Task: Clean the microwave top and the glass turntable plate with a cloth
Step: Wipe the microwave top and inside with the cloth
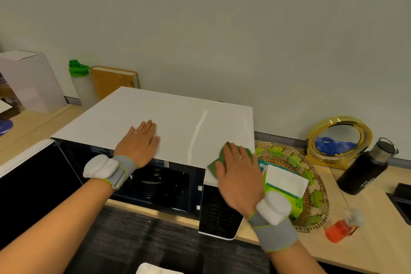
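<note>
White microwave top (169,115) on wooden counter (367,240): left hand (139,142) flat, fingers straight, holding nothing; right hand (239,176) presses green cloth (219,158) at front right corner, fingers extended.

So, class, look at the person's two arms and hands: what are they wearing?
Both forearms are bare, with no sleeves. Each wrist carries a grey band edged in lime-green stitching, with a white padded block strapped on top. The left hand and the right hand each wear a ring on one finger.
</note>
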`<state>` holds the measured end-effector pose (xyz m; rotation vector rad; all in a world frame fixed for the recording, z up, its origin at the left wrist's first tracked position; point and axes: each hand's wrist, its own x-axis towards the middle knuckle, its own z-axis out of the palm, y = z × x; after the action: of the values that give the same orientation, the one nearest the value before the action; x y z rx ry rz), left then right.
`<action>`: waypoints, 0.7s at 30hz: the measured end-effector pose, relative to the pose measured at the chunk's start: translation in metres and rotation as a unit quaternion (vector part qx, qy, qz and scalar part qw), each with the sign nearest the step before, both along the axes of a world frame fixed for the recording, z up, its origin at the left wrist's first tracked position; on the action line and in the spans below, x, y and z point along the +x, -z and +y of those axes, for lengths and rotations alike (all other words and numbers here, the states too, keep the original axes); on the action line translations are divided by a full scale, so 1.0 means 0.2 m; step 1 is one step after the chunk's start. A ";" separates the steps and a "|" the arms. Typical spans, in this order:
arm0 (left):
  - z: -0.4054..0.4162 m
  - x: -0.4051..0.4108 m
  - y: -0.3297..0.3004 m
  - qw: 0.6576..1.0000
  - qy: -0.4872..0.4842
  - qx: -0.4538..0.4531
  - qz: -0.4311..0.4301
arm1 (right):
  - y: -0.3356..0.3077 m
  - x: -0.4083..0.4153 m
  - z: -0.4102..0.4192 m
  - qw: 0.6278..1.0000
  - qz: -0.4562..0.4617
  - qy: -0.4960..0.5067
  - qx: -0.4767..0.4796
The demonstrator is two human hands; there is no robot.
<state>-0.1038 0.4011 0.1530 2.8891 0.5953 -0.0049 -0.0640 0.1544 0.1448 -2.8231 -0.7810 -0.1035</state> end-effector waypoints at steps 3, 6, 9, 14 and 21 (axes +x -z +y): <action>0.00 0.00 0.00 1.000 0.004 0.005 -0.006 | -0.01 -0.06 0.12 0.996 0.023 -0.092 -0.004; 0.00 0.00 0.00 1.000 0.004 0.024 -0.011 | -0.05 0.03 0.21 0.983 0.066 -0.169 -0.041; 0.00 -0.01 -0.01 0.999 -0.001 0.033 -0.016 | -0.09 0.14 0.12 0.980 0.089 -0.170 -0.053; 0.00 0.00 0.00 0.999 -0.007 0.031 -0.025 | -0.04 0.09 -0.08 0.996 0.014 -0.070 -0.045; 0.00 -0.01 0.02 0.999 -0.012 0.025 -0.047 | -0.02 0.18 0.04 0.997 0.034 -0.056 -0.045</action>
<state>-0.1057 0.4010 0.1494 2.9106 0.6227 0.1493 -0.0280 0.1623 0.1494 -2.8413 -0.9497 0.0478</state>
